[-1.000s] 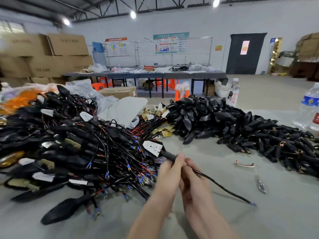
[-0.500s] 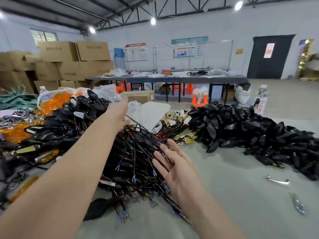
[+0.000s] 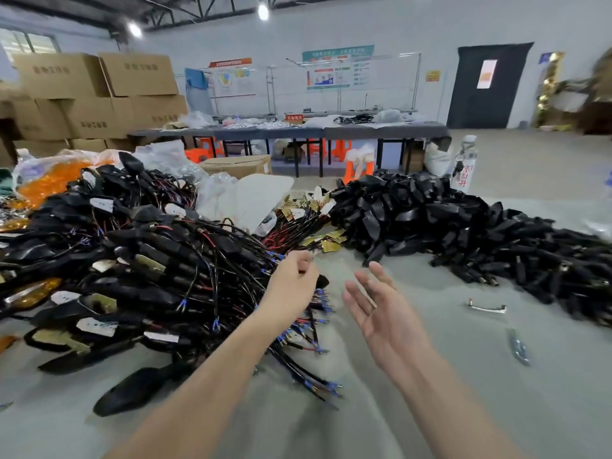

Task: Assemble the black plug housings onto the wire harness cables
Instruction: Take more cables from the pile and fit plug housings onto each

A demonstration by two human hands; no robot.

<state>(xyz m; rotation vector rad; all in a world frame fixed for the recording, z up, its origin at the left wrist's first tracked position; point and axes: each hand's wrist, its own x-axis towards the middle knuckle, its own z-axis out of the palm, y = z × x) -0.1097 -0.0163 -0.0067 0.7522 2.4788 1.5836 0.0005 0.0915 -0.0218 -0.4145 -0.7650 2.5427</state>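
Where the left hand (image 3: 291, 283) earlier reached across the harness pile (image 3: 149, 260), it now sits at the pile's near right edge, fingers curled, any hold unclear | right hand (image 3: 381, 313) moved off the wires, spread open, empty, over table (image 3: 430, 385) | housings (image 3: 447, 226) heaped right, untouched

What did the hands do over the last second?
Both hands let go of the cable they held. The left hand reached deep over the harness pile, then drew back to its near edge, fingers curled. The right hand opened, empty. The black housing heap stayed put.
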